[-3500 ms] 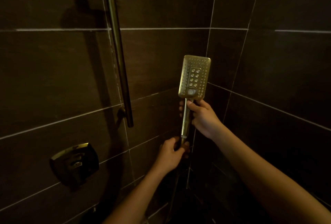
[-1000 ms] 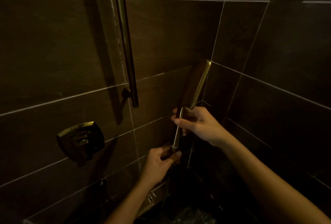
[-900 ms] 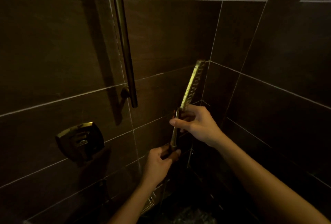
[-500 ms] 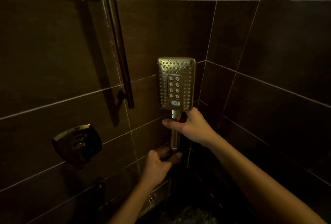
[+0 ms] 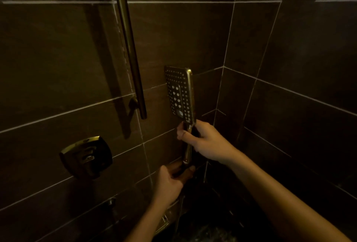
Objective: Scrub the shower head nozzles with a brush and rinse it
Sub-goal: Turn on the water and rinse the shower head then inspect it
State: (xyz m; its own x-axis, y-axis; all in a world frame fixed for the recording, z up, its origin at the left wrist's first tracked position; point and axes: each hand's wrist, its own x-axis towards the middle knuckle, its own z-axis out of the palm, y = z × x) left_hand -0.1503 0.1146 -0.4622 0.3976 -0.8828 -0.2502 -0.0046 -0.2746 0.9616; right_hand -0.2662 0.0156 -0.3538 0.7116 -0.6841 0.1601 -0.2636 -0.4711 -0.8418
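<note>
A rectangular brass shower head (image 5: pixel 178 93) stands upright in the dim shower corner, its nozzle face turned toward the left so I see it at an angle. My right hand (image 5: pixel 202 139) grips the top of its handle just under the head. My left hand (image 5: pixel 172 181) is closed around the bottom end of the handle, where the hose (image 5: pixel 178 214) joins and drops away. No brush is in view.
A brass slide rail (image 5: pixel 129 48) runs down the dark tiled wall left of the shower head. A square brass valve control (image 5: pixel 87 157) sits on the wall at lower left. A small drain or fitting (image 5: pixel 163 222) glints low near the floor.
The shower head has been twisted about its handle: edge-on a second ago, nozzle face toward me half a second ago, now face turned left. Both hands keep their grip.
</note>
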